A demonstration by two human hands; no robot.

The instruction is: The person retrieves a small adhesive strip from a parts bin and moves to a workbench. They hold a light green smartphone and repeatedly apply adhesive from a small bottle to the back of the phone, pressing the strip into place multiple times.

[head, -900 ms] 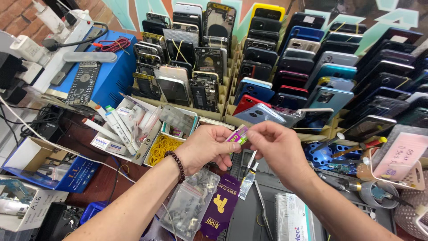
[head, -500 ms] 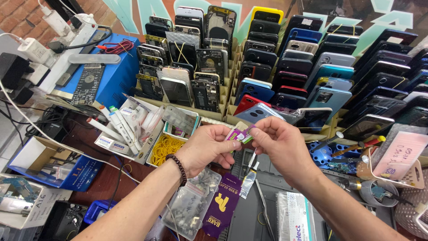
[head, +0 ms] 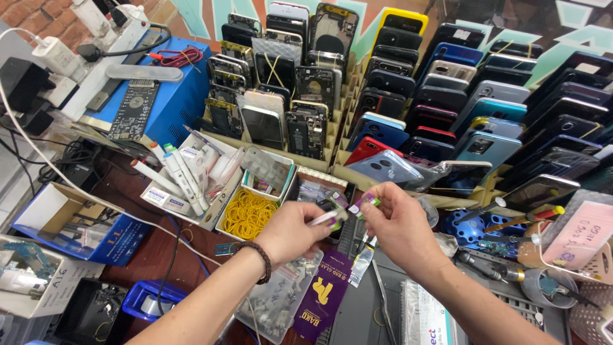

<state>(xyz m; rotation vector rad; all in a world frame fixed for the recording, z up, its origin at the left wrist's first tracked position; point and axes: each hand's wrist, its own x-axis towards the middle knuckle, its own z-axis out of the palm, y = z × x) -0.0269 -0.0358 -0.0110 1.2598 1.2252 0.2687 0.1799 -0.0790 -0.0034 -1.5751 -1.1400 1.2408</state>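
Head view shows the left hand (head: 295, 231) pinching a small flat strip with purple and green ends (head: 327, 218), while the right hand (head: 397, 225) pinches a second small purple and green strip (head: 365, 202) just beside it. Both strips sit above the dark grey work mat (head: 357, 313), near the tray of yellow rubber bands (head: 248, 214).

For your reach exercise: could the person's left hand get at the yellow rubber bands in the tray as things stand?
Probably yes. The left hand is just right of the open tray of yellow rubber bands, with nothing covering it, but its grip already holds a small strip.
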